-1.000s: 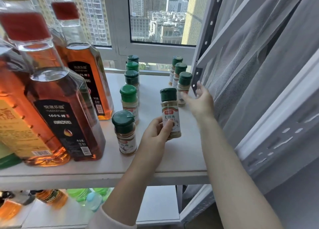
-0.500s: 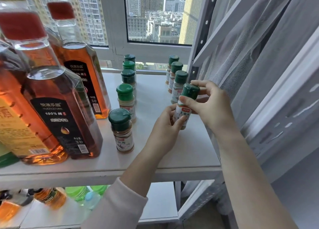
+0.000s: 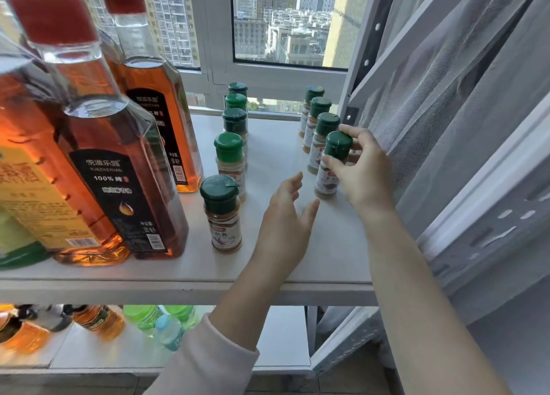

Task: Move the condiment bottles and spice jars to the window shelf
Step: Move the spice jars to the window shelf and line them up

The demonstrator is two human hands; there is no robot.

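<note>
Green-capped spice jars stand in two rows on the white window shelf (image 3: 276,153). My right hand (image 3: 361,172) grips the nearest jar of the right row (image 3: 329,175) around its cap and upper body; the jar stands tilted on the shelf, just in front of three more jars (image 3: 323,132). My left hand (image 3: 287,225) hovers open just left of that jar, fingers spread, touching nothing. The left row has several jars, the closest one (image 3: 221,213) near my left hand. Tall amber oil bottles (image 3: 119,168) with red caps fill the shelf's left side.
A white curtain (image 3: 446,96) hangs close on the right, beside a perforated metal upright (image 3: 369,49). The window (image 3: 285,19) lies behind the shelf. A lower shelf (image 3: 282,341) holds more amber and green bottles (image 3: 98,320) at the left.
The jar passed from my left hand to my right hand and went down at the front of the right row. My left hand let go and drew back, open.
</note>
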